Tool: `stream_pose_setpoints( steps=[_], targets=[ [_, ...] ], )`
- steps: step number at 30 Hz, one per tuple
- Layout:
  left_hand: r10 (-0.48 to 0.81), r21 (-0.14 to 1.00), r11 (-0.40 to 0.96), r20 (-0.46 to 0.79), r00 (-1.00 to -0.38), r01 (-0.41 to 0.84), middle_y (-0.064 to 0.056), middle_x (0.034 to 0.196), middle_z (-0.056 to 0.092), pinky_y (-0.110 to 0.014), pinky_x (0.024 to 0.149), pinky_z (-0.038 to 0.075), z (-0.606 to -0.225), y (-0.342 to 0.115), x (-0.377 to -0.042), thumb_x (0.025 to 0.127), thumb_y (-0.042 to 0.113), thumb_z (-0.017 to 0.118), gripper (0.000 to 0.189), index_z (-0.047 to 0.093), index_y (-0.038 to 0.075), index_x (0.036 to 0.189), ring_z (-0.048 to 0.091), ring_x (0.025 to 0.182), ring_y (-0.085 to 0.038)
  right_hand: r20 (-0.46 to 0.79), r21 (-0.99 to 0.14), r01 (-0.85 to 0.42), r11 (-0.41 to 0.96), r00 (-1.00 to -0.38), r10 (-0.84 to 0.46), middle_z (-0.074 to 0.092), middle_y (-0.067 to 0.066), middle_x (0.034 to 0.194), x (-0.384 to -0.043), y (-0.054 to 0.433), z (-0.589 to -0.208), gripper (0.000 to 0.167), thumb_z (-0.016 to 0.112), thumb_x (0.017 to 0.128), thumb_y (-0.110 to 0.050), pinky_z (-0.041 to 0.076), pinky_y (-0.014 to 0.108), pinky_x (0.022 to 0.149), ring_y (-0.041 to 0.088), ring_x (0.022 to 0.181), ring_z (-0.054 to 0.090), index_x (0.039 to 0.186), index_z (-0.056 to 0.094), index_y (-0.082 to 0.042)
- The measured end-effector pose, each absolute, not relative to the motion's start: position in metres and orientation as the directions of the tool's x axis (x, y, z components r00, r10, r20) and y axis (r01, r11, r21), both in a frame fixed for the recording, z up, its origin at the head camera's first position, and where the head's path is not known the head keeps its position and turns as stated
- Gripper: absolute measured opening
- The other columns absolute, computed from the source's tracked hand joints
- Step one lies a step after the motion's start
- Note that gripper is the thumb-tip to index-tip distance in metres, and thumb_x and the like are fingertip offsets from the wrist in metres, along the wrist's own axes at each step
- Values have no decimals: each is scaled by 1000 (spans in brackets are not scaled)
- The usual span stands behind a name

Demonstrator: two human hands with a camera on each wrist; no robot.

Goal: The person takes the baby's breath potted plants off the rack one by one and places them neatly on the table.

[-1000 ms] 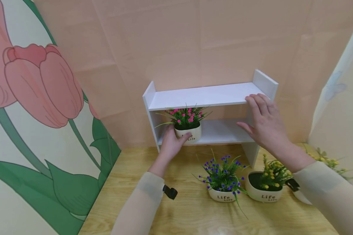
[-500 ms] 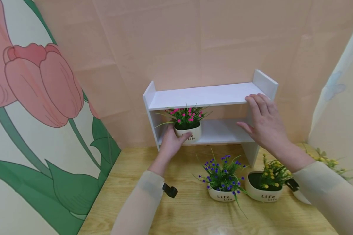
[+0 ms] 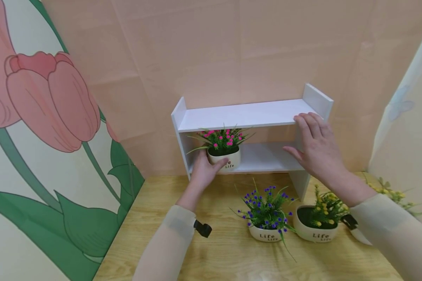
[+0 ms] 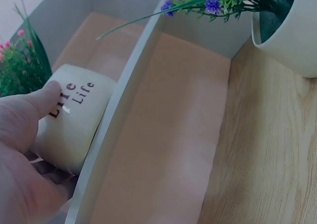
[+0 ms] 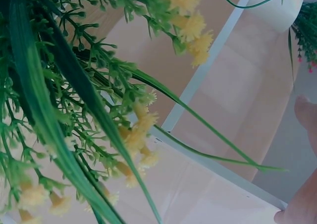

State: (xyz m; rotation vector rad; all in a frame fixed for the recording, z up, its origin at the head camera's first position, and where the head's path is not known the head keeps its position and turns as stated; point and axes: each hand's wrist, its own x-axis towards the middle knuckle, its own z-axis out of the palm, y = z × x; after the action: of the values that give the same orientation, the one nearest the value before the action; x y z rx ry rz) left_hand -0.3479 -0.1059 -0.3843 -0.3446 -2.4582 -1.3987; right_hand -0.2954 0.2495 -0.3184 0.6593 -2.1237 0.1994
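My left hand (image 3: pixel 204 169) grips a cream oval flower pot (image 3: pixel 232 158) with "Life" lettering, its thumb across the front. Pink artificial flowers (image 3: pixel 225 138) grow from the pot. It is at the front edge of the lower board (image 3: pixel 263 156) of a white two-tier shelf (image 3: pixel 246 115), toward the left side. In the left wrist view the pot (image 4: pixel 74 120) sits close against the board's edge, the thumb (image 4: pixel 47 97) on the lettering. My right hand (image 3: pixel 316 144) rests its fingers on the upper board's front edge near the right side panel, thumb held apart below.
On the wooden table (image 3: pixel 211 249) before the shelf stand a blue-flowered pot (image 3: pixel 265 234) and a yellow-flowered pot (image 3: pixel 316 232). Another pot (image 3: pixel 361 236) is partly behind the right sleeve. Yellow flowers (image 5: pixel 138 130) fill much of the right wrist view.
The pink-flowered pot seems to have turned very slightly in my left hand, its blooms a touch further right. My right hand stays where it was on the shelf.
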Motion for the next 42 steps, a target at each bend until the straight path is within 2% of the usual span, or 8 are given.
stream_pose_setpoints(
  steps=[4, 7, 10, 18, 22, 26, 33, 42],
  targets=[
    [78, 786, 495, 385, -920, 371, -24, 146, 62, -53, 118, 49, -389, -106, -353, 93, 55, 87, 95, 46, -2, 158, 61, 136, -41, 794, 101, -515, 851, -474, -381, 39, 36, 157, -295, 249, -319, 98, 49, 106, -70, 19, 59, 132, 57, 148, 32, 162, 35, 10],
    [89, 805, 473, 362, -928, 359, -24, 147, 62, -51, 120, 48, -382, -105, -345, 94, 50, 88, 93, 46, -3, 158, 60, 138, -40, 796, 103, -508, 855, -474, -377, 40, 35, 157, -295, 248, -319, 105, 29, 108, -80, 19, 58, 132, 56, 148, 33, 161, 36, 10],
    [91, 812, 467, 349, -933, 349, -23, 148, 62, -53, 121, 47, -377, -104, -341, 95, 47, 89, 91, 47, -3, 158, 60, 139, -40, 800, 102, -508, 856, -470, -374, 40, 35, 157, -295, 248, -319, 106, 27, 108, -81, 19, 57, 132, 56, 148, 33, 161, 37, 10],
    [56, 771, 515, 407, -912, 376, -16, 144, 66, -51, 115, 52, -406, -110, -368, 86, 68, 88, 101, 52, 5, 156, 63, 134, -34, 806, 103, -515, 851, -459, -375, 40, 35, 157, -296, 247, -320, 105, 28, 108, -81, 21, 60, 131, 56, 148, 33, 161, 37, 10],
    [66, 799, 482, 377, -924, 360, -20, 151, 61, -54, 121, 46, -388, -110, -345, 89, 57, 91, 98, 49, 2, 159, 58, 141, -38, 807, 97, -523, 847, -457, -375, 39, 36, 157, -297, 248, -320, 98, 48, 107, -71, 19, 59, 132, 56, 148, 32, 161, 36, 10],
    [74, 797, 491, 366, -928, 353, -21, 153, 59, -55, 121, 46, -379, -110, -328, 91, 53, 90, 95, 47, 2, 160, 57, 142, -39, 799, 95, -523, 847, -468, -378, 38, 36, 158, -298, 250, -321, 96, 71, 94, -46, 18, 60, 132, 56, 149, 30, 162, 34, 10],
    [98, 821, 452, 343, -934, 349, -17, 152, 61, -51, 118, 49, -376, -112, -314, 92, 41, 93, 90, 47, 5, 160, 60, 139, -35, 791, 92, -516, 852, -482, -377, 37, 35, 159, -297, 250, -320, 95, 73, 97, -47, 18, 59, 132, 56, 150, 30, 163, 34, 9],
    [131, 811, 446, 359, -924, 378, -14, 154, 59, -49, 118, 49, -377, -119, -299, 91, 41, 94, 92, 46, 9, 162, 59, 140, -31, 787, 90, -514, 853, -489, -377, 38, 35, 158, -295, 249, -319, 99, 84, 89, -33, 18, 59, 133, 56, 150, 30, 162, 34, 10]
  ],
)
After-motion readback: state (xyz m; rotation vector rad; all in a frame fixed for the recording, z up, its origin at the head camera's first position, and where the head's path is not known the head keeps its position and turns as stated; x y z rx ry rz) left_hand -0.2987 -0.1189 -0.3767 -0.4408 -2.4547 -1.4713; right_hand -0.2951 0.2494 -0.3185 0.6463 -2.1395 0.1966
